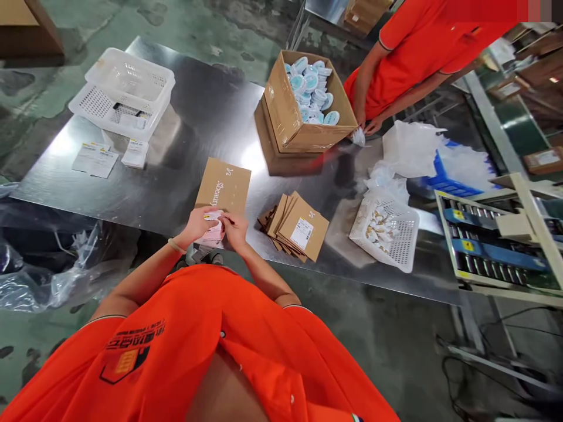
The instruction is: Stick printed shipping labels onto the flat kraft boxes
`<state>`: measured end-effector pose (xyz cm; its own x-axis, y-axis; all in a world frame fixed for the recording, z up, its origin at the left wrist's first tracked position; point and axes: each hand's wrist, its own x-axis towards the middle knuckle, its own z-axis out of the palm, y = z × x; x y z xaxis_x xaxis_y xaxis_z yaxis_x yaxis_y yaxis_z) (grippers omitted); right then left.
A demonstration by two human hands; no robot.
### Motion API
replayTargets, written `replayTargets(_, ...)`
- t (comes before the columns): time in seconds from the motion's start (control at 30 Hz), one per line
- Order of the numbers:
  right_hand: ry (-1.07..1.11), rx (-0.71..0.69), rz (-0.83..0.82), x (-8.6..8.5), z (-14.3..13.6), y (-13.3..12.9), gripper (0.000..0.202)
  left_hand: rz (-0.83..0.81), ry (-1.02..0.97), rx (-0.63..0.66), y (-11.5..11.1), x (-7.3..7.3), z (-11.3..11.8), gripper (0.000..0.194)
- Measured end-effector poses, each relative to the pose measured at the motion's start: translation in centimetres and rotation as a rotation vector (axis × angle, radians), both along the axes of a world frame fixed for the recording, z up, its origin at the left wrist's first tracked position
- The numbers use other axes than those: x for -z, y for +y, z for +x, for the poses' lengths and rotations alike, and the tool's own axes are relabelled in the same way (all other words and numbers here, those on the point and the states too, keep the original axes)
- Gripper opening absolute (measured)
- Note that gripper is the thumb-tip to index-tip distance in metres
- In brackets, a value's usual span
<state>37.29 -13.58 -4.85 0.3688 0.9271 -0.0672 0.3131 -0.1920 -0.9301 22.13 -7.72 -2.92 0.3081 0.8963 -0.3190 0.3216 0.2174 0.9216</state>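
Observation:
Close to my body at the table's front edge, my left hand [201, 225] is closed around a small white-and-pink stack of printed labels [213, 233]. The fingertips of my right hand [236, 231] pinch the upper right edge of those labels. Just beyond both hands, a flat brown cardboard mailer [229, 181] with white "beauty" lettering lies on the metal table [202, 99]. To the right of my right hand sits a fanned pile of similar brown mailers [303, 225]; its top one bears a white label [302, 233].
White plastic baskets [162, 97] and label sheets [97, 160] lie at the left. An open carton [292, 135] of round blue-white items stands at the back. A co-worker's hands [367, 124] hold clear plastic beside it. A white basket [407, 234] and a rack [492, 234] are right.

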Motion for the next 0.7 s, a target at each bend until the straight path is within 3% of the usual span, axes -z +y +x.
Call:
replayTargets(0.3, -0.111, 0.005, 0.125, 1.5, 0.3, -0.2, 0.016, -0.039, -0.066, 0.026, 0.0, 0.0, 0.1, 0.054)
replayTargets(0.47, -0.19, -0.06, 0.271, 1.6, 1.2, -0.6, 0.017, -0.18, -0.173, 0.007, 0.3, 1.4, -0.7, 0.063)
replayTargets(0.57, -0.217, -0.015, 0.259, 0.5, 3.1, 2.1, 0.014, -0.441, -0.264, 0.057, -0.8, 3.4, -2.0, 0.061)
replayTargets(0.7, -0.302, 0.046, 0.02, -0.5, 5.7, 8.7, 0.013, -0.615, -0.304, 0.036, -4.1, 6.0, -3.0, 0.062)
